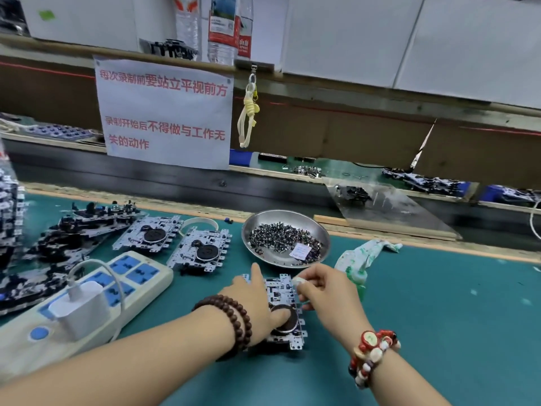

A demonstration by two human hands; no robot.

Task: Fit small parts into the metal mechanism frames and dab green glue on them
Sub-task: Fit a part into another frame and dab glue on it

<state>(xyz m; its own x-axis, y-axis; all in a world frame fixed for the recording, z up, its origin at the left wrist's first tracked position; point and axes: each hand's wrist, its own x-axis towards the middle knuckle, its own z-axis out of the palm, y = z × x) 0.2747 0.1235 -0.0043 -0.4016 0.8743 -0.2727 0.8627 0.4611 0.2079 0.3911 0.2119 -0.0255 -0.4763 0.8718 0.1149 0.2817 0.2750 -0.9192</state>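
Head view, item one: metal mechanism frame, lying flat on the green desk at lower centre, a dark round wheel at its near end. Left hand, at 9 o'clock of the frame, rests on it with fingers spread, forefinger pointing toward 12 o'clock and thumb pressing the wheel; a brown bead bracelet circles that wrist. Right hand, at 3 o'clock of the frame, has fingers pressed together, pinching a small pale object at the frame's far right edge; what the object is cannot be told. A red and cream bead bracelet sits on the right wrist. Steel dish, at 12 o'clock of the frame and just beyond both hands, holds a heap of small dark parts and a slip of white paper. Green-stained cloth, at 2 o'clock, lies just beside the dish. Two further frames with dark wheels lie at 10 o'clock, side by side. Stacked assembled mechanisms lie beyond them at the left edge. White power strip, at 9 o'clock, carries a white plug-in charger. Printed paper notice with red characters hangs from the shelf edge at 11 o'clock; plastic bottles stand on the shelf above it.
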